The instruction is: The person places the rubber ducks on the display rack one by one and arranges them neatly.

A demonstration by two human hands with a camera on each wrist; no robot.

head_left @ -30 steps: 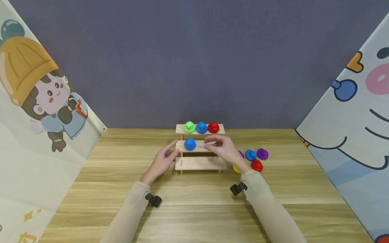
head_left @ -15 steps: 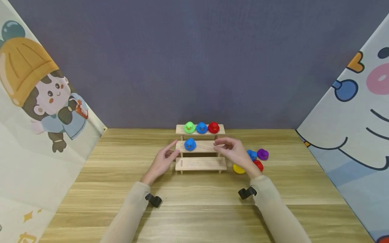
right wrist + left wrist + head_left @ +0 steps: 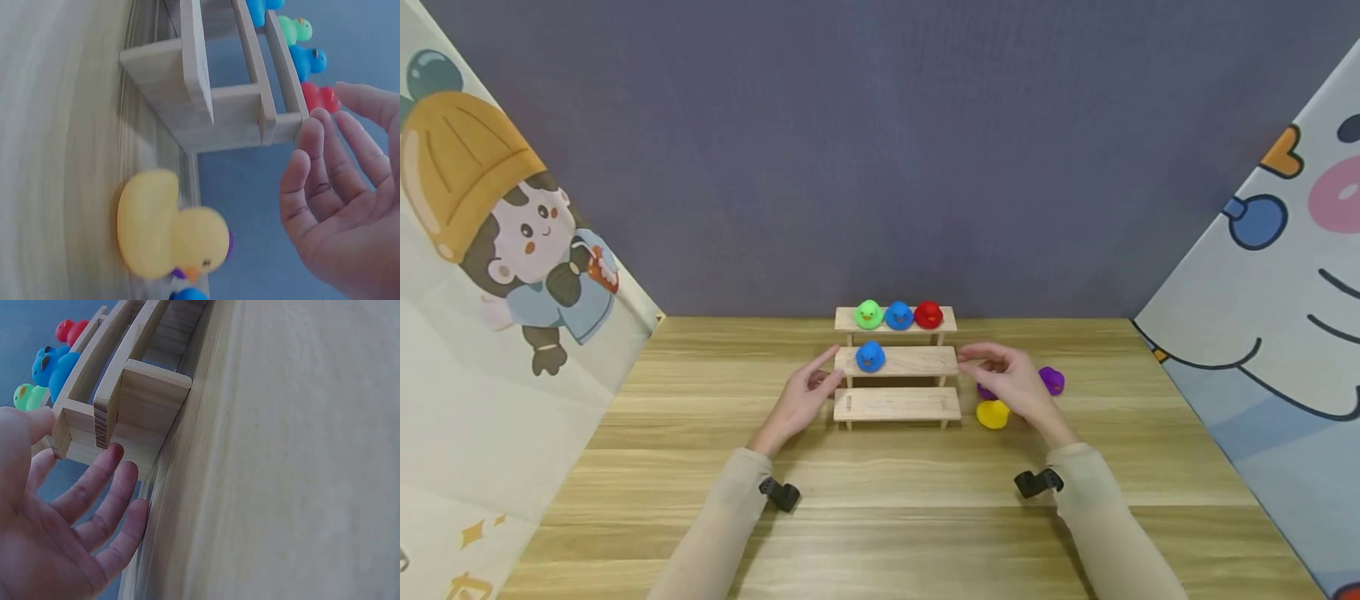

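Observation:
A three-step wooden display stand (image 3: 897, 404) stands on the table before the back panel. Its top step carries a green duck (image 3: 868, 315), a blue duck (image 3: 899, 316) and a red duck (image 3: 928, 315). Another blue duck (image 3: 870, 357) sits at the left of the middle step. My left hand (image 3: 799, 402) is at the stand's left side, its thumb (image 3: 41, 422) right at the middle step's end and its other fingers loosely spread. Off the right end of the middle step, my right hand (image 3: 1013, 382) holds nothing, its fingers gently bent.
Right of the stand, a yellow duck (image 3: 992, 414) lies below my right hand, with a purple duck (image 3: 1052, 381) beyond it. Part of another purple duck (image 3: 987, 392) shows behind the fingers. Printed panels (image 3: 512, 275) border the table (image 3: 895, 483) at both sides.
My right hand has moved rightward from above the middle step to beyond its right end, uncovering the yellow duck and covering the loose blue and red ones. The left hand stays put.

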